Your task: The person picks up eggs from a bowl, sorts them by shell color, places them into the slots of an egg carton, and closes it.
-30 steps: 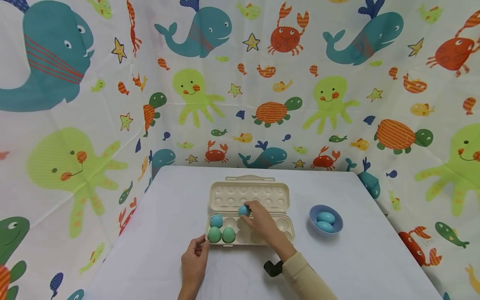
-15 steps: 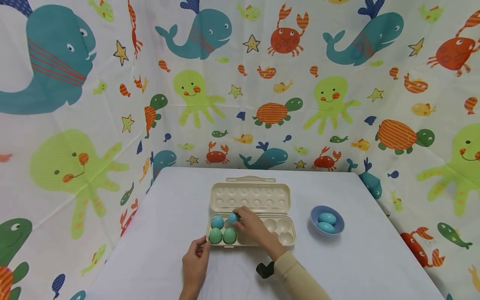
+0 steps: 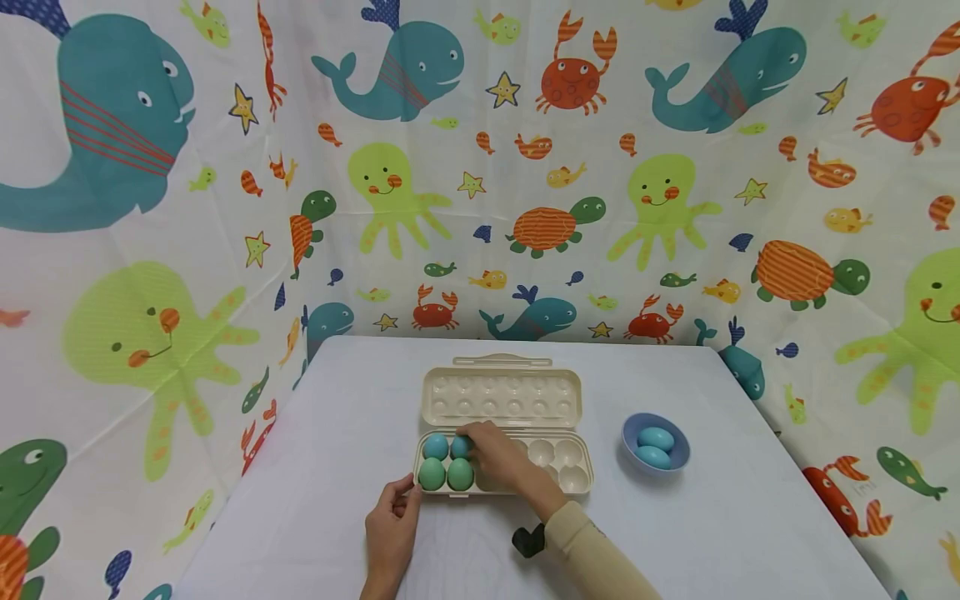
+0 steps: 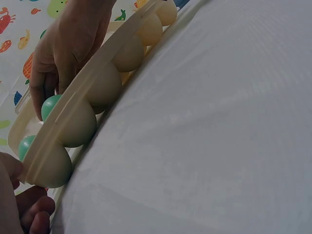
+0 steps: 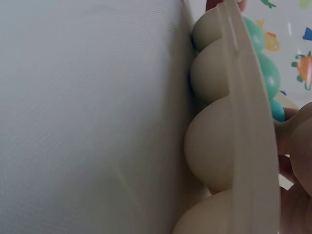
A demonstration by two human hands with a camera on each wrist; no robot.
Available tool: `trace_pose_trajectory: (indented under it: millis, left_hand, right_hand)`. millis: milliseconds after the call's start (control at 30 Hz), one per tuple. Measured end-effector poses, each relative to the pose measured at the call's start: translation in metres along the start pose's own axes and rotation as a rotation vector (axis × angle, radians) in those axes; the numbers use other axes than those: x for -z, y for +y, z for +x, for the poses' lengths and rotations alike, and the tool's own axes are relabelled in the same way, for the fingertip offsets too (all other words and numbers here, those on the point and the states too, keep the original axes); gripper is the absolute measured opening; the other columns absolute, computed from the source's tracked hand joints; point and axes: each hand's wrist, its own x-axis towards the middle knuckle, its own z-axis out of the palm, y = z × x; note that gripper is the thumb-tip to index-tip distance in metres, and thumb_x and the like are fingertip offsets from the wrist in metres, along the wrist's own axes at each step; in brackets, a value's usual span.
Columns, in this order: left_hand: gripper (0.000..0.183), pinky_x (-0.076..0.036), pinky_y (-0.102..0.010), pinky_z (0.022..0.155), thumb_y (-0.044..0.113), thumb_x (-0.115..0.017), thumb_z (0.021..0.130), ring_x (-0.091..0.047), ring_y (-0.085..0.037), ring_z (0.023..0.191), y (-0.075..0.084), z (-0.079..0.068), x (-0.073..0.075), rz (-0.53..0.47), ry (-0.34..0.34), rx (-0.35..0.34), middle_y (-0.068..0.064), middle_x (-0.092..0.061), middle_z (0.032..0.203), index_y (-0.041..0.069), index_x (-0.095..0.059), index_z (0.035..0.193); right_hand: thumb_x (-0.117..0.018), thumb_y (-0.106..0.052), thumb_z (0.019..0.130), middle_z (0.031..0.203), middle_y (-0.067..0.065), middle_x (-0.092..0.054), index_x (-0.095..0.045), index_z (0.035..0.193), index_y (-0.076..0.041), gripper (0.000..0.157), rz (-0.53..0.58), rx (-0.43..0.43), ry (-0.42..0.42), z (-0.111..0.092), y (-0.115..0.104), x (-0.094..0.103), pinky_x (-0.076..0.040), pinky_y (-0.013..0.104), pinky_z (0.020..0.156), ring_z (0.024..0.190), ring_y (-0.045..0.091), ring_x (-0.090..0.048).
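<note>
A beige egg carton lies with its lid folded back. Two green eggs fill the near cups at its left end, with a blue egg behind them. My right hand pinches a second blue egg down at the back-row cup beside that one. In the right wrist view, a sliver of this blue egg shows past the rim. My left hand grips the carton's near left corner; the left wrist view has its thumb at the rim and fingers curled below.
On the right stands a blue bowl with two blue eggs in it. A black piece sits beside the right sleeve. Behind the white table hangs a curtain printed with sea animals.
The right hand has carried its blue egg left and down, from over the carton's middle to the back-row cup. The left hand keeps its place at the corner.
</note>
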Motion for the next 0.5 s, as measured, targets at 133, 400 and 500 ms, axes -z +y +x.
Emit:
trace_pose_trajectory:
  millis: [133, 400, 500]
  left_hand:
    - [0.019, -0.048, -0.017, 0.061, 0.014, -0.071, 0.093, -0.057, 0.001, 0.07, 0.0003, -0.0004, 0.0003, -0.009, 0.007, -0.008, -0.009, -0.076, 0.099, 0.006, -0.072, 0.11]
    - [0.02, -0.049, -0.017, 0.061, 0.015, -0.071, 0.093, -0.058, 0.0, 0.07, 0.0002, 0.0004, -0.0006, -0.003, 0.003, 0.009, -0.006, -0.076, 0.099, 0.008, -0.072, 0.112]
    - [0.02, -0.049, -0.018, 0.062, 0.015, -0.071, 0.093, -0.058, -0.001, 0.07, 0.0, 0.0002, -0.0012, 0.005, 0.005, 0.012, -0.005, -0.076, 0.099, 0.008, -0.072, 0.112]
  right_hand:
    - [-0.066, -0.002, 0.093, 0.125, 0.008, -0.068, -0.061, 0.126, -0.005, 0.033, -0.014, 0.028, -0.002, -0.0017, 0.0007, -0.0016, -0.05, 0.036, 0.099, 0.113, 0.024, -0.062]
    - [-0.065, -0.001, 0.093, 0.123, 0.011, -0.067, -0.06, 0.126, -0.004, 0.034, -0.041, 0.081, 0.045, -0.0034, 0.0018, -0.0035, -0.051, 0.037, 0.098, 0.112, 0.026, -0.063]
    - [-0.067, -0.001, 0.092, 0.122, 0.011, -0.067, -0.06, 0.125, -0.004, 0.034, -0.057, 0.091, 0.057, -0.0039, 0.0018, -0.0037, -0.051, 0.037, 0.098, 0.112, 0.026, -0.064]
